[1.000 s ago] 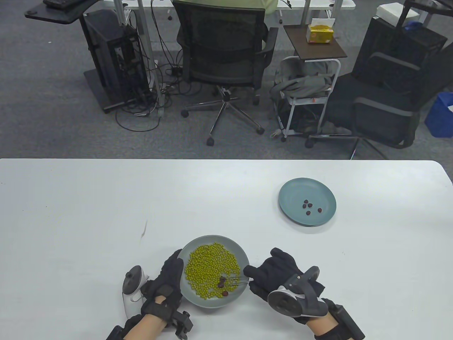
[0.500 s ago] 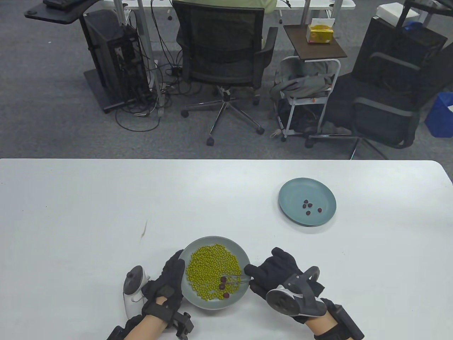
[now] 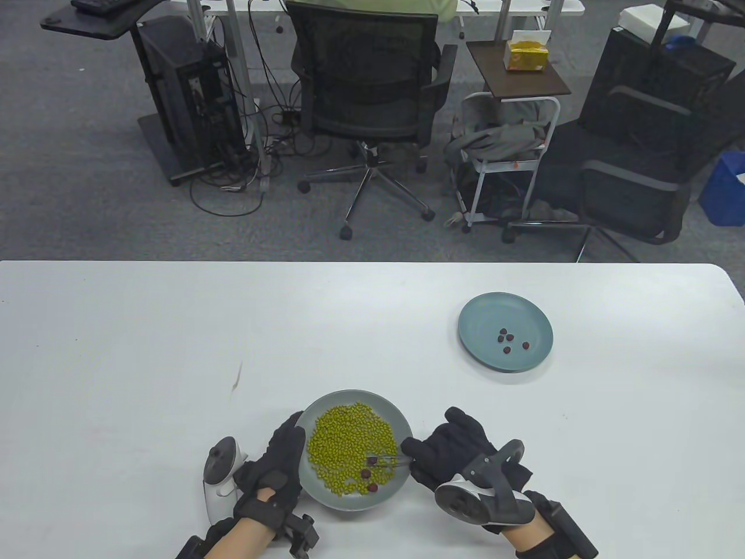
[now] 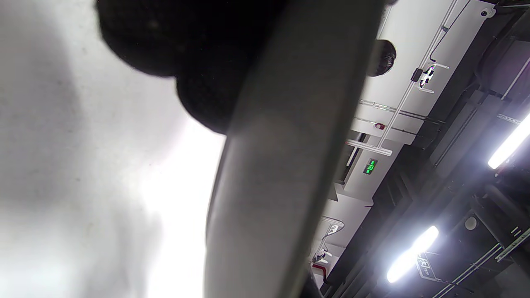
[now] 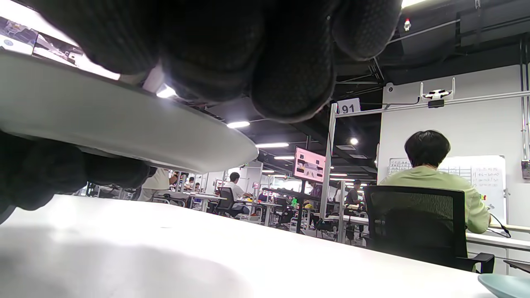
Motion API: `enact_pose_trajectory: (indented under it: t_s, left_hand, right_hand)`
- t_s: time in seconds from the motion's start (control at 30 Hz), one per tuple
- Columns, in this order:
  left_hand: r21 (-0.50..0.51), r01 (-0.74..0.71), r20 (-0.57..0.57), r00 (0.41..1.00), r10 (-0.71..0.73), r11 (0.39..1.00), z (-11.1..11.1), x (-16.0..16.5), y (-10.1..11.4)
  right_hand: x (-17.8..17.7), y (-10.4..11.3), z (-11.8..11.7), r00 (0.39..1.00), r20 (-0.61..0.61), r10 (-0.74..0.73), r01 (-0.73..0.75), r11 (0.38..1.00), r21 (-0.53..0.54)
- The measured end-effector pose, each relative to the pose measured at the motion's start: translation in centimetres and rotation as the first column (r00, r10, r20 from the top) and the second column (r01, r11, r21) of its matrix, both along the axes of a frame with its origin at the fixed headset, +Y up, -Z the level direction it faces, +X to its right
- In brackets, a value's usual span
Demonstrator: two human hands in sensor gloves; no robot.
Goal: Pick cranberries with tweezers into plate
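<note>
A grey plate near the table's front holds many green beans and three dark cranberries. My left hand holds the plate's left rim and tilts it; its underside fills the left wrist view. My right hand grips metal tweezers; their tips reach over the plate beside the uppermost cranberry. I cannot tell whether the tips hold it. A blue-green plate at the right holds several cranberries. The right wrist view shows my fingers and the grey plate's rim.
A small dark mark lies on the white table left of the grey plate. Behind the table's far edge stand an office chair, a small side table and a black chair.
The grey plate has tilted and shifted slightly toward me under my left hand. The tweezers' tips have moved from the lower cranberries up to the uppermost one. The beans have slid a little.
</note>
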State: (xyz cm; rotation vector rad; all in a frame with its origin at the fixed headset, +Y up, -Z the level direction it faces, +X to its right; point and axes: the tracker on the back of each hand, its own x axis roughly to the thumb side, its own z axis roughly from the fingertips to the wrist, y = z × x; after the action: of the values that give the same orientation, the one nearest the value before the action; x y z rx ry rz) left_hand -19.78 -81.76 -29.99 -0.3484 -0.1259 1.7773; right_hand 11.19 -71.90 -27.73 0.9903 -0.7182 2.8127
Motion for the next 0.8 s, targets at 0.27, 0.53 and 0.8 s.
enact_pose_trajectory:
  t_s: [0.27,0.53,0.8]
  left_hand:
    - [-0.004,-0.003,0.001,1.0,0.003,1.0,0.0,0.1,0.0]
    - [0.002,-0.014,-0.003,1.0,0.014,1.0,0.2,0.3,0.3]
    - [0.021,0.023,0.015,1.0,-0.023,1.0,0.4,0.7,0.3]
  right_hand:
    - [0.2,0.0,0.0,1.0,-0.005,-0.021,0.021,1.0,-0.002]
    - [1.2,1.4,0.2,0.995,0.014,-0.103,0.103,0.995,-0.006]
    - [1.5,1.3,0.1,0.99,0.024,-0.142,0.143,0.989,-0.045]
